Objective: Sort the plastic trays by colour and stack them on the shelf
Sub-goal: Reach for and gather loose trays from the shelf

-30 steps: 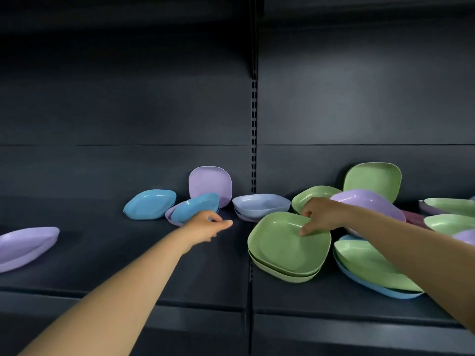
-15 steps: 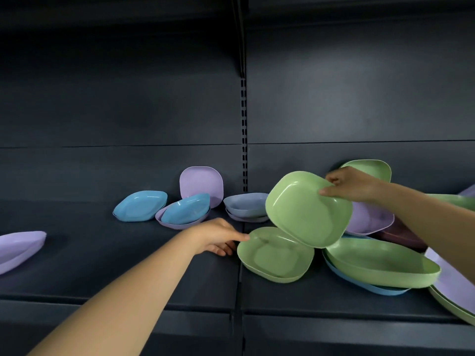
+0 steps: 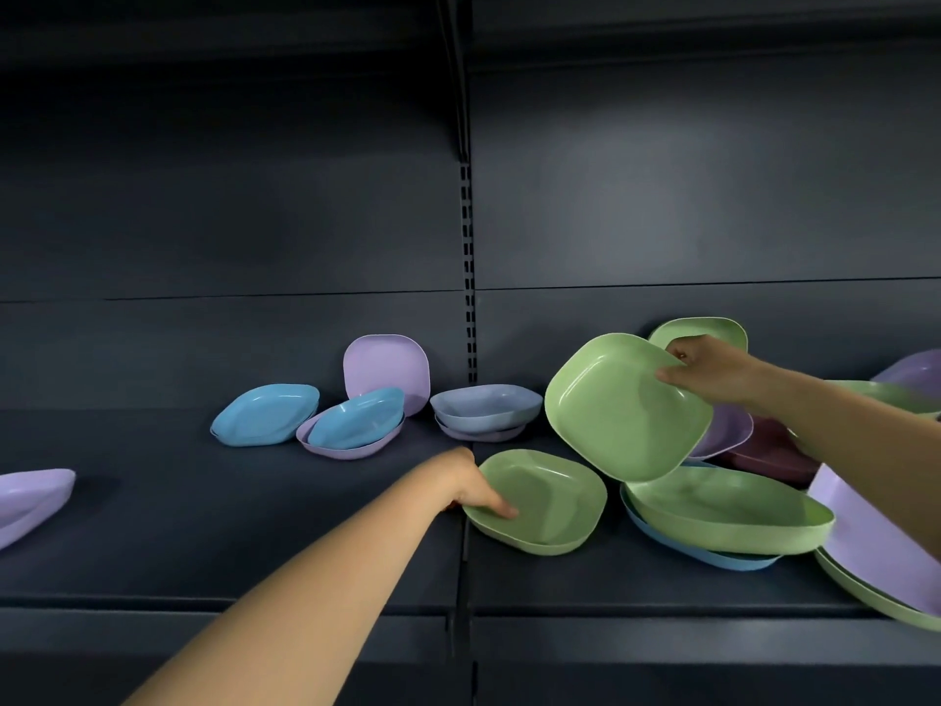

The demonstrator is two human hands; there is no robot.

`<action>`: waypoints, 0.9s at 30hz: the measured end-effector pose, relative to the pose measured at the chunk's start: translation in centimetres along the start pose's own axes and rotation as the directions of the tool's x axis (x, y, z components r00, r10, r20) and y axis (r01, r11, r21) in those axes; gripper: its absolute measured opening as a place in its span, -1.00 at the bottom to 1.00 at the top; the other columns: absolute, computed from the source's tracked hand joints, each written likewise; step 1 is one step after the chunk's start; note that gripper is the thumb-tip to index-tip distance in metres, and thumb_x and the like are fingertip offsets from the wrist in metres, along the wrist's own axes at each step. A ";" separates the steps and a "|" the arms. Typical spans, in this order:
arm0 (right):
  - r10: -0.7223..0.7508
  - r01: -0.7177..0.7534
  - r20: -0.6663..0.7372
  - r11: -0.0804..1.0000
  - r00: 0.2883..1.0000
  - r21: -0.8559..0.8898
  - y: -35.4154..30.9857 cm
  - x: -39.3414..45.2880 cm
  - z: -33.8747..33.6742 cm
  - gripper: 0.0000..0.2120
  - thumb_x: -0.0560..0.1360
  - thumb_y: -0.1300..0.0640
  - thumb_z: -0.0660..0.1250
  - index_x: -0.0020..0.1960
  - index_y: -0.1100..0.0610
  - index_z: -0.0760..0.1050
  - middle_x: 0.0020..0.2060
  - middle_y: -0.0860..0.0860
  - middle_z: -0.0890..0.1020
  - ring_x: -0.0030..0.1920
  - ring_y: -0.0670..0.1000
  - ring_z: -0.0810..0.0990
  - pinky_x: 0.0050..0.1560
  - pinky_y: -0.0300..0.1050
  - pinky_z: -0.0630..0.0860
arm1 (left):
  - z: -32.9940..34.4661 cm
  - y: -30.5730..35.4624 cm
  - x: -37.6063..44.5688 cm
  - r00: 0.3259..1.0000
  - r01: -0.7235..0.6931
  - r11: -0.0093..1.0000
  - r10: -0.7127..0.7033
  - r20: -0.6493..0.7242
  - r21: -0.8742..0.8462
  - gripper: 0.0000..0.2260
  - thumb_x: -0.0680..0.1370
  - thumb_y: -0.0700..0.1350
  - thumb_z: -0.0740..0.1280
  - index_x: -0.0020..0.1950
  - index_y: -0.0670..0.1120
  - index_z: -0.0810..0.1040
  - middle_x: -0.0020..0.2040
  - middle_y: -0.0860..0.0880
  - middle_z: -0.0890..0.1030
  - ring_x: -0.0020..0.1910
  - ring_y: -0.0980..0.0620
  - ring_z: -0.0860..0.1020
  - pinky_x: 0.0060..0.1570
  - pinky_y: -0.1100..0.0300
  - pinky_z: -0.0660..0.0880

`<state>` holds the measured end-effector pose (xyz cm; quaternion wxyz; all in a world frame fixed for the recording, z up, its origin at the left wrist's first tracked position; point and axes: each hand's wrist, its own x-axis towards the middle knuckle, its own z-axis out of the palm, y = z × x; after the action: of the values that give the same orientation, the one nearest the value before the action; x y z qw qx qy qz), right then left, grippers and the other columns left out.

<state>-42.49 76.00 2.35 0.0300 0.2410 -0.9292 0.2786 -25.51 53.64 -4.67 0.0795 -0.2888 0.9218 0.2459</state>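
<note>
Right hand [image 3: 705, 366] pinches a tilted green tray [image 3: 624, 406] by its rim; left hand [image 3: 471, 489] grips another green tray's [image 3: 542, 501] edge. Both look light, stiff, slick; rims suit gripping.

Trays of four colours are seen on the shelf [image 3: 203, 527]. Green trays [image 3: 626, 405] are counted at about six: one held tilted, one flat by the left hand, one leaning on the back wall, one over a blue tray, and two partly hidden at right. Three blue trays [image 3: 265, 412] are counted. Lilac trays [image 3: 387, 366] number about seven, some partly hidden. One dark maroon tray [image 3: 774, 448] is seen.
</note>
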 end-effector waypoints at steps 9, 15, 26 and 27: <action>0.056 -0.046 -0.052 0.984 0.997 0.171 -2.8 -1.7 0.5 -0.88 0.57 0.15 0.22 0.02 0.18 0.47 -0.21 0.10 0.51 -0.25 0.07 0.44 -0.27 -0.13 0.32 | -0.7 -2.9 -1.2 0.999 -0.039 0.914 0.039 -0.008 -0.404 -0.52 0.31 0.06 0.53 0.10 -0.11 0.45 -0.15 0.00 0.51 -0.29 0.05 0.43 -0.32 0.25 0.40; 0.050 -0.036 -0.023 0.908 0.998 0.416 -9.1 -3.6 2.0 -0.88 0.54 0.24 0.29 0.04 0.24 0.53 -0.15 0.14 0.58 -0.19 0.10 0.52 -0.17 -0.11 0.42 | -5.3 -9.8 -4.0 0.986 -0.106 0.811 0.010 -0.167 -0.576 -0.69 0.40 -0.01 0.48 0.01 -0.10 0.47 -0.23 0.00 0.50 -0.39 0.08 0.40 -0.47 0.31 0.35; 0.019 -0.070 0.104 0.859 0.994 0.507 -30.0 -9.9 12.8 -0.87 0.53 0.33 0.23 0.06 0.27 0.50 -0.27 0.12 0.50 -0.33 0.05 0.45 -0.43 -0.19 0.39 | -15.7 -32.0 -12.6 0.928 -0.164 0.643 -0.156 -0.337 -0.748 -0.73 0.42 -0.13 0.49 0.05 -0.18 0.56 -0.16 -0.07 0.62 -0.32 0.05 0.51 -0.46 0.27 0.37; 0.020 -0.078 0.112 0.837 0.993 0.542 -32.3 -10.6 14.1 -0.85 0.53 0.34 0.21 0.07 0.23 0.48 -0.27 0.11 0.51 -0.32 0.04 0.46 -0.44 -0.20 0.42 | -16.5 -34.2 -13.3 0.922 -0.174 0.617 -0.171 -0.347 -0.768 -0.71 0.42 -0.13 0.49 0.08 -0.20 0.56 -0.11 -0.10 0.63 -0.27 0.03 0.54 -0.45 0.27 0.38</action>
<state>-17.07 49.57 4.73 -0.0944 0.2294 -0.8177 0.5195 4.94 27.58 -0.44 -0.2388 -0.3359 0.7168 0.5624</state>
